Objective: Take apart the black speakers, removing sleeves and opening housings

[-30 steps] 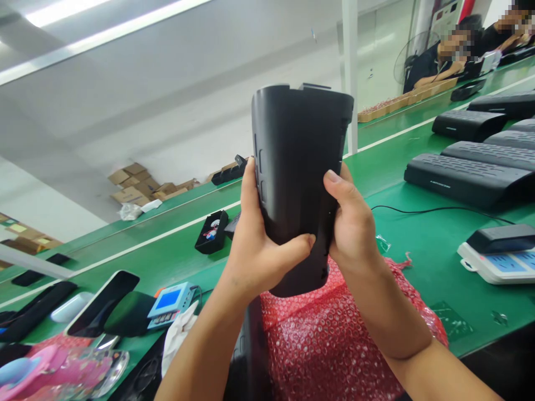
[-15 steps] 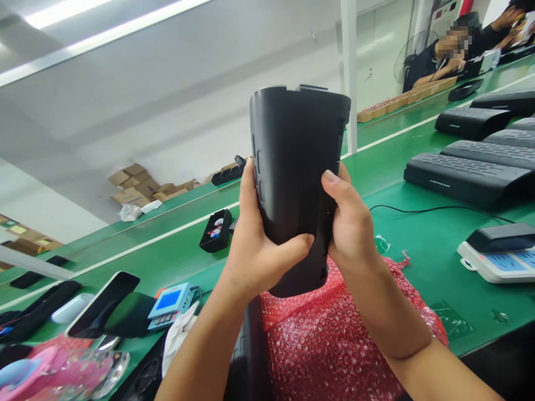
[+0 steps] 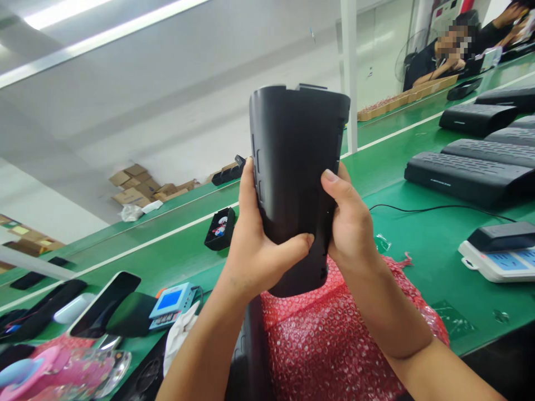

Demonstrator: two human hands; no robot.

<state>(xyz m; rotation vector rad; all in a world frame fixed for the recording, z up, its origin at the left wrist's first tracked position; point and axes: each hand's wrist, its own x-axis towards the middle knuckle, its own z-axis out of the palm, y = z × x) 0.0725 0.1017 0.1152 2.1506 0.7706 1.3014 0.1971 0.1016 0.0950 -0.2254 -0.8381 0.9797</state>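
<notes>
A black plastic housing [image 3: 292,167], smooth with curved sides, is held upright in front of me. My left hand [image 3: 259,239] grips its left side, the thumb lying across the lower face. On the opposite edge my right hand [image 3: 351,217] is closed, its thumb pressed on the front face and its fingers partly hidden behind. Beneath the housing lies red bubble wrap [image 3: 326,340] on the green bench [image 3: 401,234]. Another dark casing [image 3: 251,345] stands beside the wrap, partly covered by my left forearm.
Several finished-looking black casings [image 3: 468,178] line the right side. A power strip [image 3: 493,262] carries a black adapter. At left are a phone [image 3: 104,303], a blue meter [image 3: 171,303] and a pink bottle [image 3: 71,367]. A small black box [image 3: 219,228] sits behind my left hand. Co-workers [image 3: 438,61] sit far right.
Both hands keep the same hold on the housing, which stays nearly still. Behind it, the small black box and some far casings have shifted slightly right along the line.
</notes>
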